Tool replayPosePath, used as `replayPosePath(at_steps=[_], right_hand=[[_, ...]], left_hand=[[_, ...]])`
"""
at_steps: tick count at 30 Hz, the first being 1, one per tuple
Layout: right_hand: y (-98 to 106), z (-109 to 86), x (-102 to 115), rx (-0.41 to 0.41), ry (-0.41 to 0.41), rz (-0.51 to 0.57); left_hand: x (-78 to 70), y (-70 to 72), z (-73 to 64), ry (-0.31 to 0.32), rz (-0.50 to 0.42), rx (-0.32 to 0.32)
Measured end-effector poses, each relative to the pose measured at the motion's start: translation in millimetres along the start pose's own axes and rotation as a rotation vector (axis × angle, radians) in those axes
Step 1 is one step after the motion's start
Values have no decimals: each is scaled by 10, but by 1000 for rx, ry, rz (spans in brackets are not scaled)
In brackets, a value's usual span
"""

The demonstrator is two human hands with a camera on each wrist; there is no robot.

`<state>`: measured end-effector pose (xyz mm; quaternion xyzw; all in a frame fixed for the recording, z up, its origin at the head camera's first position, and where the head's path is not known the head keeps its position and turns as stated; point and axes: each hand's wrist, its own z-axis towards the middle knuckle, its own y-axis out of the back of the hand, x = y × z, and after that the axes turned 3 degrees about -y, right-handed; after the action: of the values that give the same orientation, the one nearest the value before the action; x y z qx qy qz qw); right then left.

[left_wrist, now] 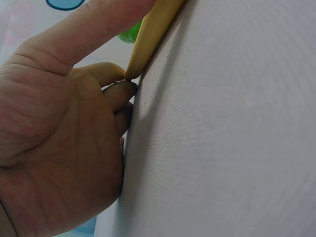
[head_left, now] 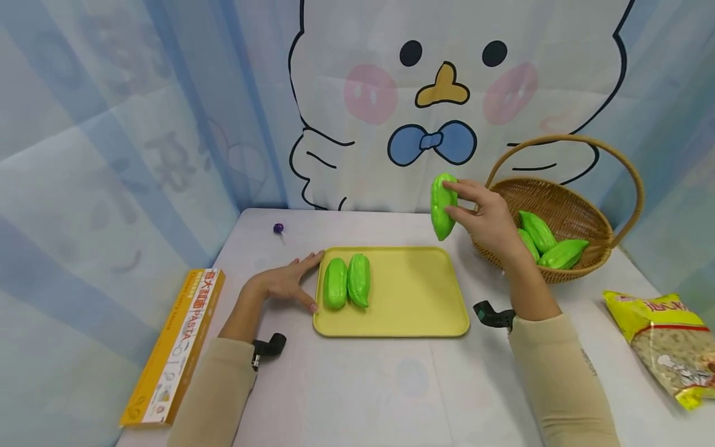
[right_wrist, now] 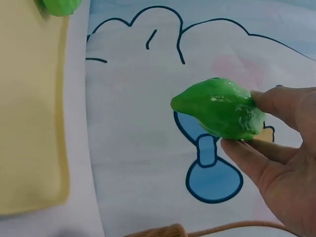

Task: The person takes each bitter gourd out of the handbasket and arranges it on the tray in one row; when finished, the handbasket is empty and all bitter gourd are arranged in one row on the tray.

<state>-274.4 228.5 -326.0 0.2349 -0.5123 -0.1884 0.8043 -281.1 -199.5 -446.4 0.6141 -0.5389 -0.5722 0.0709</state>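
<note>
My right hand pinches a green ridged vegetable with a pointed end between thumb and fingers, raised above the back right of the yellow tray. In the right wrist view this vegetable has a glossy surface, its tip pointing away from the fingertips. Two similar green vegetables, a left one and a right one, lie side by side in the tray's left part. My left hand is spread along the tray's left side, thumb and fingertips at its rim, which the left wrist view also shows.
A wicker basket with a tall handle stands back right, holding several more green vegetables. A yellow snack bag lies at right and a pasta box at left. A small purple lollipop lies behind my left hand.
</note>
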Motion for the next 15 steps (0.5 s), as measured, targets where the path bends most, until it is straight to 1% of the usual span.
replayPosePath(at_steps=[4,8,10,15], right_hand=[[-133,-77,-39,30,-13,57],[-267,-139,-92,62,-6,108],[-331,-166,-115,85,-20,131],[-456,-207,-134,140,-61,134]], left_hand=[[-19,-9,6,1,2,0],[-19,-19,19,-1,-4,1],[-14,-21,22,-1,-2,1],[16,-27,28,-4,19,-1]])
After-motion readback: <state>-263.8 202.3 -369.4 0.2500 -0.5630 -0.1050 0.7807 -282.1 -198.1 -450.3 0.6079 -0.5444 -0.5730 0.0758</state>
